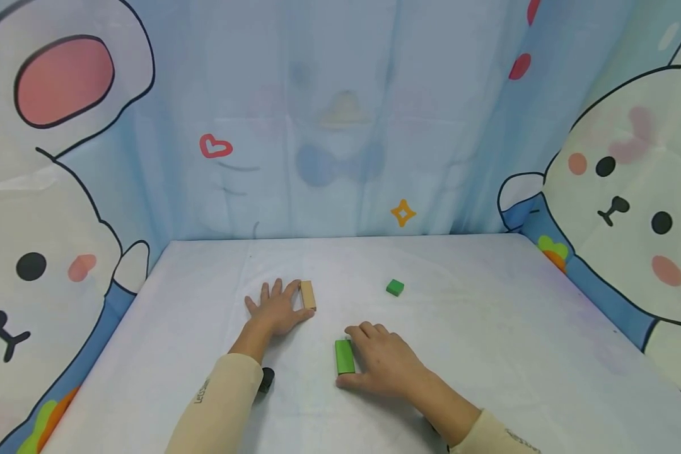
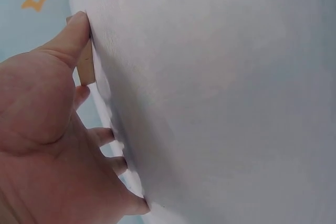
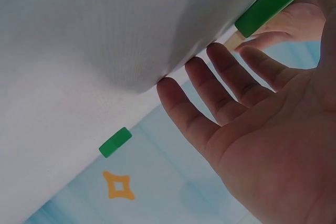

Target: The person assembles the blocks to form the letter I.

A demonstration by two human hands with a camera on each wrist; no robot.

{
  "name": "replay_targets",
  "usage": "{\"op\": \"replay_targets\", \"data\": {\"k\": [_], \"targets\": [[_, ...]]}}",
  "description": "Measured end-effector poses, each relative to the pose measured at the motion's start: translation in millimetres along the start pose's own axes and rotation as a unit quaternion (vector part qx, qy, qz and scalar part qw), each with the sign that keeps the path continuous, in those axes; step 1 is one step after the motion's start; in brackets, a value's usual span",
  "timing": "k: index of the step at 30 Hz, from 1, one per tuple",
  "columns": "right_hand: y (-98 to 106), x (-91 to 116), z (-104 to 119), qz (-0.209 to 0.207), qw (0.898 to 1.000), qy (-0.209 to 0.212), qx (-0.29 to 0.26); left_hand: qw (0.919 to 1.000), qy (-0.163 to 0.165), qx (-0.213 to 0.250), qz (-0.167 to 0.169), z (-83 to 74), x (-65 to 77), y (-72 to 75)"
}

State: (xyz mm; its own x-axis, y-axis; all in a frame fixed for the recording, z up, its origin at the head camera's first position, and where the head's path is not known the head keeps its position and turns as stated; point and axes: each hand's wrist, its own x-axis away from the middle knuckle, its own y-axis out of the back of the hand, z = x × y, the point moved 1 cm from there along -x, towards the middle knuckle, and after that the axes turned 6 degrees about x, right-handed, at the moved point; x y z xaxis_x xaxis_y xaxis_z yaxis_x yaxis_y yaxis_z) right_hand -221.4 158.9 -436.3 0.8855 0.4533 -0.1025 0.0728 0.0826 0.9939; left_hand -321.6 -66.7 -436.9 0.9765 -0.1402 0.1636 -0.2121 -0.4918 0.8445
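Observation:
A small light wooden block point(image 1: 308, 296) lies on the white table. My left hand point(image 1: 275, 313) pinches it end to end between thumb and index finger, the other fingers spread on the cloth; the left wrist view shows the thumb partly covering the block point(image 2: 86, 69). Closer to me, a bright green oblong block point(image 1: 344, 357) lies beside my right hand point(image 1: 387, 360). The right thumb is at the block's near end, while the index fingertip stands slightly off the far end. In the right wrist view the fingers are spread below the green block point(image 3: 270, 4).
A smaller green block point(image 1: 395, 287) lies farther back, right of the middle. A dark object point(image 1: 267, 379) shows beside the left sleeve, partly hidden. Cartoon-printed light blue curtains point(image 1: 340, 126) hang behind and at both sides of the table point(image 1: 488, 315).

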Motion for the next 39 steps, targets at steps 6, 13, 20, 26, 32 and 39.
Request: {"op": "replay_targets", "data": {"k": [6, 13, 20, 26, 32, 39], "targets": [[0.8, -0.9, -2.5, 0.007, 1.000, -0.002, -0.010, 0.9999, 0.001, 0.010, -0.002, 0.2, -1.3, 0.1], [3.5, -1.2, -4.6, 0.012, 1.000, -0.003, -0.021, 0.9997, -0.001, 0.024, -0.003, -0.4, -2.4, 1.1], [3.3, -0.4, -6.2, 0.015, 0.999, -0.005, -0.034, 0.9994, -0.004, 0.034, -0.004, -1.0, -0.4, 2.4], [2.0, -0.6, -5.5, 0.017, 0.999, -0.008, -0.044, 0.9991, -0.006, 0.042, -0.007, 1.5, 1.8, 3.3], [2.2, -1.1, -4.0, 0.027, 0.998, -0.016, -0.051, 0.9989, -0.008, 0.045, -0.012, 4.8, 2.2, 4.2], [1.4, 0.1, -5.9, 0.019, 0.998, -0.017, -0.053, 0.9980, -0.023, 0.059, -0.009, 7.6, 0.8, 3.7]]}}
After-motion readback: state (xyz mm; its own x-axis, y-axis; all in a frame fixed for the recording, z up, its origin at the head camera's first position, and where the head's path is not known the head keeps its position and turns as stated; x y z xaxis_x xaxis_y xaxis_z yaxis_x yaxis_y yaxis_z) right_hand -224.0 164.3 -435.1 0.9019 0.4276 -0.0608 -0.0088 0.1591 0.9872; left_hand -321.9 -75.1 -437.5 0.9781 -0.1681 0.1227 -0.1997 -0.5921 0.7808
